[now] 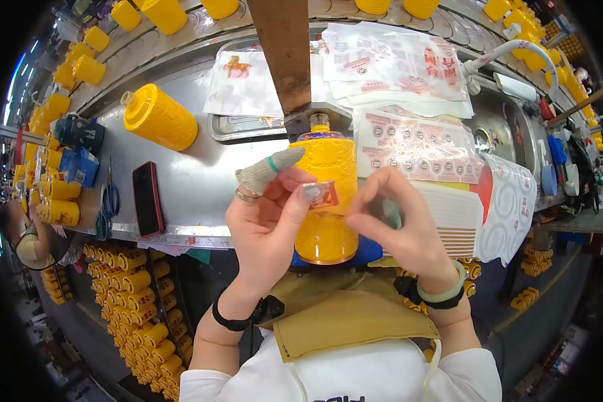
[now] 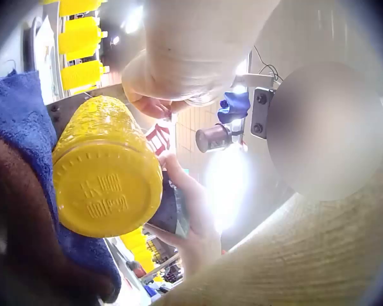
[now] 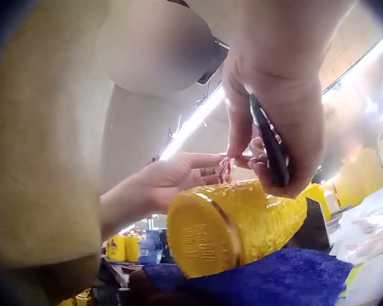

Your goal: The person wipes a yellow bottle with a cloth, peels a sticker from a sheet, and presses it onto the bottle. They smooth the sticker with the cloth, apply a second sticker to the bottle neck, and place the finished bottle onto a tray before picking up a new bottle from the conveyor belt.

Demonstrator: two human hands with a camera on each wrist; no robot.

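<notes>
A yellow textured bottle (image 1: 327, 234) lies with its neck against a metal bracket, its base facing the person. Above its side, my left hand (image 1: 268, 218) pinches a small clear label with red print (image 1: 323, 195) between thumb and index finger; a grey cloth cot with a green band covers one finger. My right hand (image 1: 405, 224) is just right of the label, thumb and index finger bent towards each other. In the right wrist view, a slim dark tool (image 3: 269, 143) lies within that hand's curled fingers. Whether the right fingertips touch the label is unclear.
Blue cloth (image 3: 262, 277) lies under the bottle. Another yellow bottle (image 1: 161, 117), a phone (image 1: 147, 199) and blue scissors (image 1: 107, 208) are on the left. Printed label sheets (image 1: 415, 144) cover the right side, beside a sink (image 1: 499, 127). A brown post (image 1: 281, 53) rises behind the bracket.
</notes>
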